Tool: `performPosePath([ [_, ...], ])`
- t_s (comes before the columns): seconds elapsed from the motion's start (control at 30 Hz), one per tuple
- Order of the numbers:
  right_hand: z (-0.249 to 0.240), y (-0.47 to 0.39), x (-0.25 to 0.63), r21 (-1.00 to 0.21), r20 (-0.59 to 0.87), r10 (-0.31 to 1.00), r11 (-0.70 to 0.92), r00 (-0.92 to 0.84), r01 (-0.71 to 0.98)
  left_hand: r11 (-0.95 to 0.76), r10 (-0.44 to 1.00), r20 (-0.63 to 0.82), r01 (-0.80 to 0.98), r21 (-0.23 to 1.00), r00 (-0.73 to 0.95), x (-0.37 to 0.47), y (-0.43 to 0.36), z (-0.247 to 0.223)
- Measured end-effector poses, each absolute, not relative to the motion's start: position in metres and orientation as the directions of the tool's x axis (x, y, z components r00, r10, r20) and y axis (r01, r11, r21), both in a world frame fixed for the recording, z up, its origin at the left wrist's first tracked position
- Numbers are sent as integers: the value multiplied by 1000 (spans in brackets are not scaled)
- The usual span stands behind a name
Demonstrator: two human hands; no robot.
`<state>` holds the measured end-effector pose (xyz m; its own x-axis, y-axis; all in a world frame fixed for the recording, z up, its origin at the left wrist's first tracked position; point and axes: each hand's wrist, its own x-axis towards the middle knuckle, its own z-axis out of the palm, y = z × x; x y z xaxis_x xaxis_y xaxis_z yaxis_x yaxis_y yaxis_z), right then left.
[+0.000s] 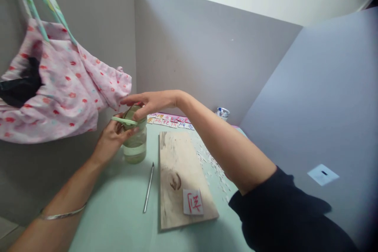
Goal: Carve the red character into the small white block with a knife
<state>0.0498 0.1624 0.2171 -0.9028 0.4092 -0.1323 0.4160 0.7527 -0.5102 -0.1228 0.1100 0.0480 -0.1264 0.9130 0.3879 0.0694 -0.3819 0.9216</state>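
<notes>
A clear jar (135, 145) holding pale liquid stands at the left back of the table. My left hand (111, 136) is at its upper left, fingers wrapped round a light green lid or ring that sits tilted near the jar's mouth. Over the top reaches my right hand (150, 102), palm down, its fingers apart and stretched to the left; whether its fingertips touch the jar is unclear. On a wooden board (177, 157) lies a small pale square (193, 202) with a red character. A thin metal craft knife (148, 189) lies left of the board.
Paper-like shavings (217, 167) are scattered right of the board. Rows of small pieces with coloured characters (167, 121) line the back, near a small glass cup (223, 113). A pink floral cloth bag (67, 82) hangs at the left. Grey partitions (191, 47) surround the table.
</notes>
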Motion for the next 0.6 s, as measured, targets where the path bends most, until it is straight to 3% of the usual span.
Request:
performPosePath([
  [0.1,215,165,52,-517,-159,336,773,-928,368,-344,935,352,131,930,-38,-130,110,59],
  [0.33,196,167,36,-324,18,466,839,-884,436,-369,927,373,101,924,-30,-138,116,46],
  [0.6,180,159,35,-155,23,573,812,-819,563,-327,942,331,78,942,-52,-134,120,17],
])
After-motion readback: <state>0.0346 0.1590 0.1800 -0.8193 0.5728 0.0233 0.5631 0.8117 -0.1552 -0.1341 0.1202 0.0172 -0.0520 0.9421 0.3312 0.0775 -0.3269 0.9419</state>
